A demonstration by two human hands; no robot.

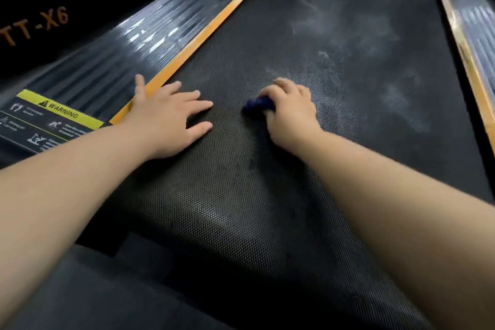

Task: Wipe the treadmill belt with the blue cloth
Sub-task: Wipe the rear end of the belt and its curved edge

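Clearly, the wiping is only partly along. At the bottom of the frame the belt (pixel 230 209) is showing dark and even, its dotted texture plain and little dust on it, so I am judging this near stretch as done or nearly so.

In the middle of the frame the left hand (pixel 171 115) is lying flat on the belt, fingers straight and spread, the thumb reaching over the orange strip (pixel 214 24) along the belt's left edge. It is holding nothing and seems to be bracing. Just to its right, the right hand (pixel 290 115) is curling over the cloth (pixel 258 104), a small bunched wad of dark blue, and pressing it onto the belt near the centre of the frame. Only the cloth's left end is peeking out from under the fingers. At the left edge of the frame, a warning label (pixel 53 112) is sitting on the ribbed rail (pixel 120 43).

Beyond the right hand, pale dust (pixel 348 24) is lying in smears and patches across the belt, beginning right at the knuckles and running to the top right of the frame. Most of the belt's far length is looking unwiped, so the larger share of the job is waiting there.
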